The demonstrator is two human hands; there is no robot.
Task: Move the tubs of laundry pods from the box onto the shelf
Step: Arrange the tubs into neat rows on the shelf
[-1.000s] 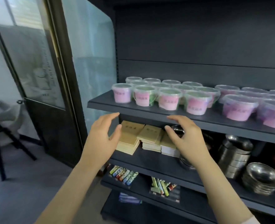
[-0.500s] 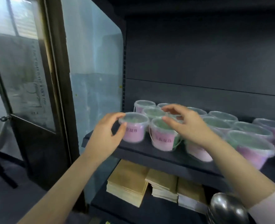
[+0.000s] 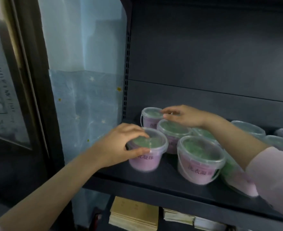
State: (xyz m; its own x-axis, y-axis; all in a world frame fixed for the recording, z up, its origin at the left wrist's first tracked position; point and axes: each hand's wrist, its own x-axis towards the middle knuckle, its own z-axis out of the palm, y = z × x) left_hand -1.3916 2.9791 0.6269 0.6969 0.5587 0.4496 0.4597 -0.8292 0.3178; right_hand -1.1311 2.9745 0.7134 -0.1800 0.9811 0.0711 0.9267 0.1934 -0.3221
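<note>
While stocking dark metal shelf (image 3: 154, 180), grips clear plastic front tub of pink-and-green pods (image 3: 145, 161) by its lid rim with curled left hand (image 3: 119, 145), palm directly above. Farther back, rests right hand (image 3: 187, 116), fingers nearly straight, on rear corner tub (image 3: 149, 114).
</note>
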